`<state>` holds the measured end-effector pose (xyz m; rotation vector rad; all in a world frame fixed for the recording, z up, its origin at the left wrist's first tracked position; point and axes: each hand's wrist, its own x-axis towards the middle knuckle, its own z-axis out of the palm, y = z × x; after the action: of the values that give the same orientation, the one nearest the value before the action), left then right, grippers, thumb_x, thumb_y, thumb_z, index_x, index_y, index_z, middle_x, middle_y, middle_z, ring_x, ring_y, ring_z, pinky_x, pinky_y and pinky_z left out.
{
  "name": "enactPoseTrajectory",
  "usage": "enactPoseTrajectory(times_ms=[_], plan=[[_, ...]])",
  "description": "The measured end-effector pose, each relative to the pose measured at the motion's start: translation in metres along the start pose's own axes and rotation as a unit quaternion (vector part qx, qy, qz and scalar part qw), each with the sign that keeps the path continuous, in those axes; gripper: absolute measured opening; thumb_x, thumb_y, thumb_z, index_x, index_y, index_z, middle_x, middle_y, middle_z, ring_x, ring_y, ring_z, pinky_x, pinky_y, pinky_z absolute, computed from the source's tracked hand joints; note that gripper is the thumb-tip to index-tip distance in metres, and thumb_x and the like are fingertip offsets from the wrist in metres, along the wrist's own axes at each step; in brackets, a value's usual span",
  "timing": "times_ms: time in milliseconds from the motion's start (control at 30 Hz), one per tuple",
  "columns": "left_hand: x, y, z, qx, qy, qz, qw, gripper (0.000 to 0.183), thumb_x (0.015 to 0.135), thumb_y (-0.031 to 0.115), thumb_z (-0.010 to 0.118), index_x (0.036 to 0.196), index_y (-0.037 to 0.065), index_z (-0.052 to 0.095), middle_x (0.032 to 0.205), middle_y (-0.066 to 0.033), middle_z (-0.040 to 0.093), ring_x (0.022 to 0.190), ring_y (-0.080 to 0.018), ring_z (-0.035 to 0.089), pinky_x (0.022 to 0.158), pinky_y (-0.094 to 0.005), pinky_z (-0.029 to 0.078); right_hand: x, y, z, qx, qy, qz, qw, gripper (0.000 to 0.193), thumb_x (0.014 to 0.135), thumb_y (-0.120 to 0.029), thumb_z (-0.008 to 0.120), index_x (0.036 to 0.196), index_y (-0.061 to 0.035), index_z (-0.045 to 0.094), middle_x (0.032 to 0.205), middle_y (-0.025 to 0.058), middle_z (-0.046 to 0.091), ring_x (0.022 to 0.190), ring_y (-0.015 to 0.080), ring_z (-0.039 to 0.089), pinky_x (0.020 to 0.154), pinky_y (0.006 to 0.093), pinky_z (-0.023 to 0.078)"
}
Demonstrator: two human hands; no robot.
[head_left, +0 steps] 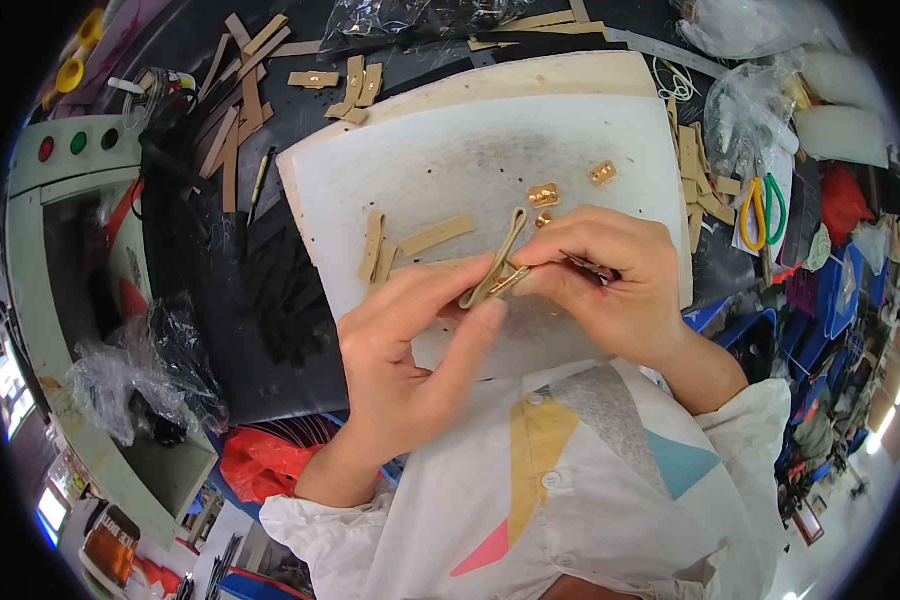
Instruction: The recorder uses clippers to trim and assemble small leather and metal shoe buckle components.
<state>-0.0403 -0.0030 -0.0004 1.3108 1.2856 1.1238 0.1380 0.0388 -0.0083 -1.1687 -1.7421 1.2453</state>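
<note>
Above the white board (390, 150), my left hand (395, 345) pinches a beige strap (507, 243) that is folded into a narrow loop. My right hand (620, 280) grips a small gold metal fitting (511, 280) between thumb and forefinger, right against the strap. Fingertips cover part of both pieces, so I cannot tell whether the fitting is around the strap or just beside it. Something dark and shiny shows among the curled fingers of my right hand. Just beyond that hand lie several loose gold fittings (543, 195). Left of the loop rest more beige straps (435, 235).
Brown and beige strips (232, 150) are heaped at the far left of the black table (260, 370). Finished-looking strap pieces (314, 79) lie nearby. Scissors (762, 212) and clear plastic bags (745, 105) are at the right. A grey-green machine (75, 150) stands at the left.
</note>
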Motion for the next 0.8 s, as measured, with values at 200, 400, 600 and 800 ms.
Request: enactPoseTrajectory(times_ms=[200,400,600,800], plan=[[0.0,-0.014,0.0,0.055,0.012,0.07,0.996,0.023,0.069,-0.003,0.072,0.091,-0.006,0.064,0.079,-0.0134,0.065,0.066,-0.0175,0.06,0.06,-0.0246,0.048,0.008,-0.006,-0.009,0.152,0.023,0.143,0.978,0.019,0.075,-0.006,0.071,0.092,-0.0007,0.064,0.08,0.0025,0.062,0.06,0.0036,0.049,0.055,0.0166,0.04],[0.001,-0.02,0.004,0.022,-0.002,0.135,0.991,0.024,0.067,-0.005,0.073,0.088,-0.007,0.064,0.077,-0.0137,0.064,0.067,-0.0204,0.061,0.06,-0.0271,0.047,0.006,-0.005,-0.019,0.23,-0.101,0.211,0.945,0.016,0.082,-0.013,0.065,0.092,-0.0003,0.062,0.065,-0.0001,0.057,0.051,0.0028,0.044,0.047,0.0171,0.033],[0.001,-0.021,0.005,0.003,-0.002,0.129,0.992,0.023,0.067,-0.005,0.073,0.087,-0.006,0.063,0.077,-0.0128,0.065,0.067,-0.02,0.06,0.06,-0.0269,0.046,0.0,0.0,-0.013,0.284,-0.104,0.224,0.926,0.014,0.085,-0.014,0.062,0.089,-0.0005,0.061,0.062,-0.0006,0.054,0.051,0.003,0.044,0.046,0.0181,0.031],[-0.003,-0.02,0.008,-0.059,0.007,0.058,0.997,0.019,0.071,-0.006,0.07,0.088,-0.006,0.062,0.085,-0.014,0.064,0.07,-0.0167,0.059,0.063,-0.0256,0.046,-0.003,-0.001,-0.011,0.309,-0.105,0.226,0.918,0.015,0.085,-0.015,0.062,0.09,-0.0005,0.061,0.065,-0.0007,0.055,0.053,0.0032,0.046,0.047,0.0183,0.032]])
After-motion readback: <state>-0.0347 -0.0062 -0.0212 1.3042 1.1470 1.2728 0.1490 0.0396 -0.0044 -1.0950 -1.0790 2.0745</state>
